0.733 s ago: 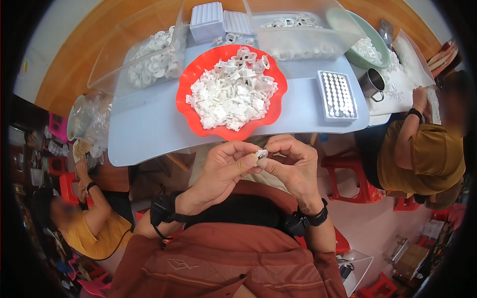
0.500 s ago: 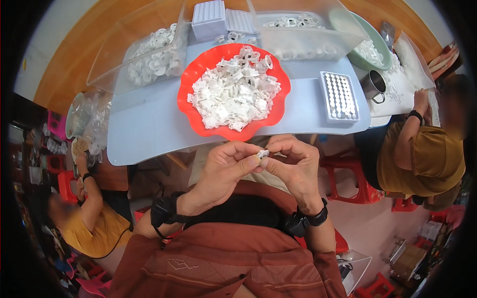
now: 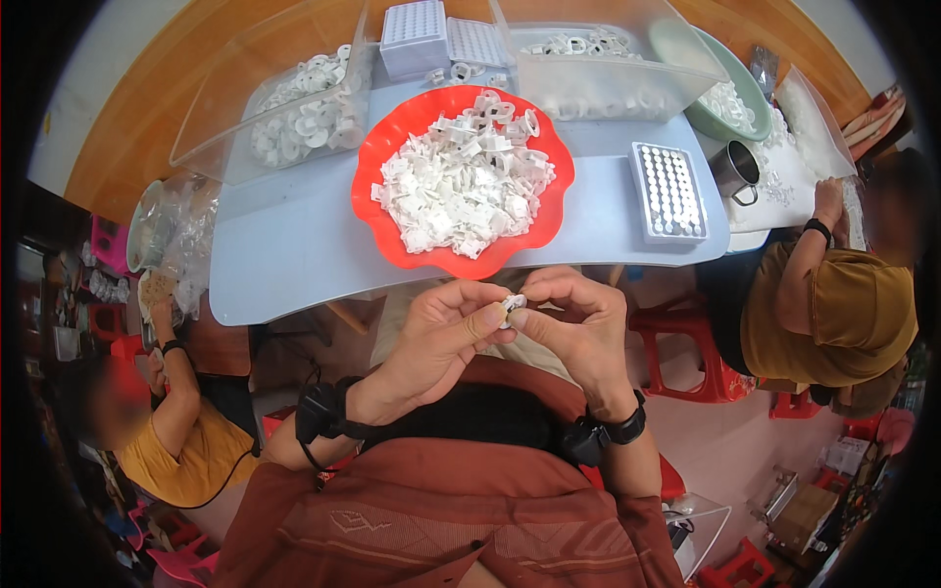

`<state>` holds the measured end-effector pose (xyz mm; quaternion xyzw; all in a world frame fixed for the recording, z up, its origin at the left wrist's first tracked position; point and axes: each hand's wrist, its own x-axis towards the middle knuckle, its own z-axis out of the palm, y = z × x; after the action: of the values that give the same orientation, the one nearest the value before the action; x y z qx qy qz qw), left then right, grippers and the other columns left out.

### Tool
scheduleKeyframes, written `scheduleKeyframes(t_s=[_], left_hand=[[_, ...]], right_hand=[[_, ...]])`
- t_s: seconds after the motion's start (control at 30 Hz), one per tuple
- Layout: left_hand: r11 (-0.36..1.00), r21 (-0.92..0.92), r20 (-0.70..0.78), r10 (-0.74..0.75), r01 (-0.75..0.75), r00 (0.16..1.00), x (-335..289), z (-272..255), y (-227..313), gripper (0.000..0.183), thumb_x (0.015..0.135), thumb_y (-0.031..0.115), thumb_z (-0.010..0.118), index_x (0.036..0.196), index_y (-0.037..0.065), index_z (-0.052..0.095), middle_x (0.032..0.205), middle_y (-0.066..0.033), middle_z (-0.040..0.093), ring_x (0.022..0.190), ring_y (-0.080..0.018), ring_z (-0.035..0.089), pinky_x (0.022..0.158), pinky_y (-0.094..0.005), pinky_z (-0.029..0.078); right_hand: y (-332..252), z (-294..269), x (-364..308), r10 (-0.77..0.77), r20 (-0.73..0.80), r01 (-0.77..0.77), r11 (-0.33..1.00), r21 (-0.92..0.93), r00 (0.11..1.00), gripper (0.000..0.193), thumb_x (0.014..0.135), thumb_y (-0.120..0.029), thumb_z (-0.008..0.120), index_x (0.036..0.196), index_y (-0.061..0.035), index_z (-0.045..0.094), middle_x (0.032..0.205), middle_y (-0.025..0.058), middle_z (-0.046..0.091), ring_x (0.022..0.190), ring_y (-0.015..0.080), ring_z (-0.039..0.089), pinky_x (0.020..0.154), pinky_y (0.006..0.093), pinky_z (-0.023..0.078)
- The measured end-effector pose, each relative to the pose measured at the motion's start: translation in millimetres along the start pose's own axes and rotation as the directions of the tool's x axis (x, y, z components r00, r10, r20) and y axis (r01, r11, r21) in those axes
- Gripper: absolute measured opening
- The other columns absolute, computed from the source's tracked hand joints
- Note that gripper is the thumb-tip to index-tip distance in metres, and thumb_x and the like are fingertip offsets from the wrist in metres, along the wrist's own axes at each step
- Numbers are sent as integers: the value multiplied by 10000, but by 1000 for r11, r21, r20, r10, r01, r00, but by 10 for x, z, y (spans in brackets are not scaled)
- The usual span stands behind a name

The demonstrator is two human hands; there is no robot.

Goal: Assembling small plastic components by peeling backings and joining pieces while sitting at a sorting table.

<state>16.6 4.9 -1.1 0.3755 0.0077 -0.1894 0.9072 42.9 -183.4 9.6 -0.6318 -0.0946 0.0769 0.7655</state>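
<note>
Between my fingertips, just in front of the table's near edge, is a small white plastic part with a dark spot. My left hand pinches it from one side with thumb and forefinger. From the other side my right hand grips it the same way, so both hands are closed on it. Fingertips cover much of the part. Beyond my hands, a red scalloped bowl holds a heap of small white plastic pieces, with some ring-shaped ones at its far right.
The bowl stands on a pale blue table. Clear bins of white parts stand behind it. A tray of round pieces and a metal mug are at right, near a green basin. Co-workers sit at both sides.
The white part has turned slightly between my fingertips and shows more of its face. My hands have stayed in nearly the same place.
</note>
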Motion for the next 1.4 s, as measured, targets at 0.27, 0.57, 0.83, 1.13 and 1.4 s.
scheduleKeyframes(t_s=[0.27, 0.57, 0.83, 1.13, 1.4], left_hand=[[999, 33, -6, 10, -10, 1000, -6, 30, 8, 202, 970, 57, 633, 1168, 16, 646, 1125, -102, 678, 1028, -168, 675, 914, -317, 587], [986, 152, -15, 70, -67, 997, -15, 33, -13, 205, 941, 15, 659, 1146, 5, 666, 1130, -107, 683, 1022, -165, 669, 926, -328, 568], [946, 283, -36, 176, -159, 984, -23, 71, -65, 227, 901, -47, 680, 1123, -2, 691, 1145, -112, 677, 1038, -169, 659, 934, -305, 556], [903, 368, -32, 250, -221, 968, -21, 135, -103, 198, 899, 29, 731, 1093, -5, 718, 1110, -72, 661, 944, -99, 612, 787, -230, 506], [896, 390, -51, 252, -213, 966, -30, 122, -114, 184, 906, 41, 728, 1084, -2, 715, 1091, -57, 664, 912, -80, 594, 759, -226, 492]], right_hand=[[-35, 10, -41, -300, 29, 298, 921, -250, 953, 236, 767, 25, 785, 993, -10, 726, 982, 107, 692, 868, 177, 678, 759, 276, 533], [-112, 9, -34, -466, 97, 460, 778, -429, 879, 235, 752, 23, 783, 976, 1, 716, 949, 140, 714, 809, 236, 713, 697, 302, 562], [-101, 20, -46, -541, 98, 521, 722, -455, 835, 218, 728, 44, 772, 932, 0, 709, 930, 136, 714, 772, 231, 715, 666, 293, 560], [-72, 10, -82, -534, 60, 499, 738, -455, 844, 218, 720, 49, 776, 919, -8, 707, 911, 129, 713, 780, 229, 711, 673, 301, 559], [-102, 23, -81, -546, 74, 515, 723, -460, 834, 261, 728, 71, 767, 953, -31, 683, 882, 119, 708, 772, 236, 692, 673, 315, 551]])
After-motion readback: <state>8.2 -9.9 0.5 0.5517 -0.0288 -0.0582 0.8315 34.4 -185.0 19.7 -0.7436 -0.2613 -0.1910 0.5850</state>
